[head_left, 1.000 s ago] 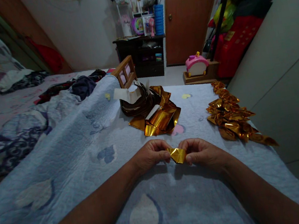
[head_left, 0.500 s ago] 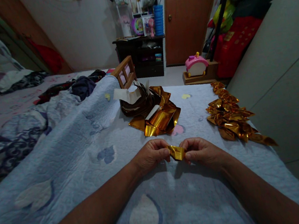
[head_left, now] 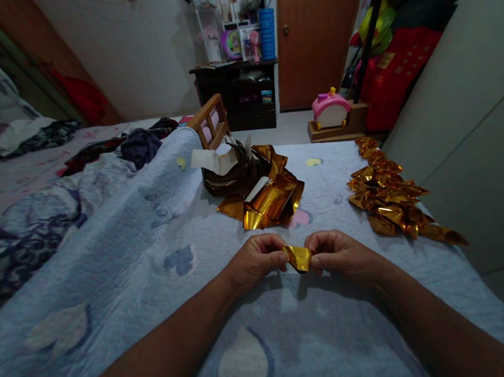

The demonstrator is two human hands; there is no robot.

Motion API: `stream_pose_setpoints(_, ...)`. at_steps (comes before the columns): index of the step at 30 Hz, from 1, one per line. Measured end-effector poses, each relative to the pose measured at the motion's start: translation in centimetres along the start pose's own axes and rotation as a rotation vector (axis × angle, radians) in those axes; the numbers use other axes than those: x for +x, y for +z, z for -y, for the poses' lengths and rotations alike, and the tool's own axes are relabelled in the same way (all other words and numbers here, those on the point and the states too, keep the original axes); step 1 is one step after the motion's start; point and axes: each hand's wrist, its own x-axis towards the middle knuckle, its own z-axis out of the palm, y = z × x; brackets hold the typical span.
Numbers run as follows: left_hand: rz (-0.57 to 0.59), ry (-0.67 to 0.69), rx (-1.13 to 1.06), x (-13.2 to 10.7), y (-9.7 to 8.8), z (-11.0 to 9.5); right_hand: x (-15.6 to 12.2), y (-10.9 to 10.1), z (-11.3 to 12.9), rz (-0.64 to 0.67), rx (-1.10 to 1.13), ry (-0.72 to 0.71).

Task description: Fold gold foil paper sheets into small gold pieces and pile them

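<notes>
Gold foil piece (head_left: 299,259), folded small, is held over the blue quilt (head_left: 274,314), just below frame ctr. Person's left hand (head_left: 264,256) at 9 o'clock, right hand (head_left: 336,251) at 3, fingers of each pinching an end. Foil sheets (head_left: 274,201) approx 12; foil pile (head_left: 387,194) at 2. Poss. risk: uneven pull tears thin foil, or slack pinch lets folds open. Pale marks on red box (head_left: 406,67), 1–2 o'clock, too small to read; no brand legible.

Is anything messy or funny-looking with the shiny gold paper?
A bit messy: the loose gold sheets on the quilt lie askew, pointing different ways, and a whitish flap sticks up from the dark stack beside them. I see nothing spilled. The little gold piece being held looks folded.
</notes>
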Motion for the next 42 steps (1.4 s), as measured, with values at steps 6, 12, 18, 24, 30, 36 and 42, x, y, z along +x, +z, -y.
stream_pose_setpoints(6, -0.003, 0.003, 0.004, 0.1, 0.0, -0.1, 0.0, -0.1, 0.2, -0.015, 0.000, 0.022)
stream_pose_setpoints(12, 0.011, 0.009, 0.053, 0.0, 0.0, -0.6, -0.2, -0.2, 0.2, -0.026, 0.004, 0.034)
stream_pose_setpoints(18, -0.061, 0.032, 0.131, -0.2, 0.3, -1.0, -0.1, 0.0, 0.4, -0.030, 0.015, 0.017)
stream_pose_setpoints(24, -0.045, 0.028, 0.135, -0.1, 0.3, -1.0, 0.1, 0.0, 0.2, -0.025, 0.049, 0.016)
stream_pose_setpoints(30, -0.043, 0.019, 0.149, -0.1, 0.3, -1.0, 0.0, -0.1, 0.2, -0.038, 0.046, 0.016)
stream_pose_setpoints(36, -0.061, 0.033, 0.181, -0.2, 0.5, -1.2, 0.1, 0.0, 0.2, -0.037, 0.052, 0.008)
stream_pose_setpoints(42, -0.104, 0.024, 0.160, -0.3, 0.8, -1.3, 0.3, -0.1, -0.1, -0.062, 0.009, -0.058)
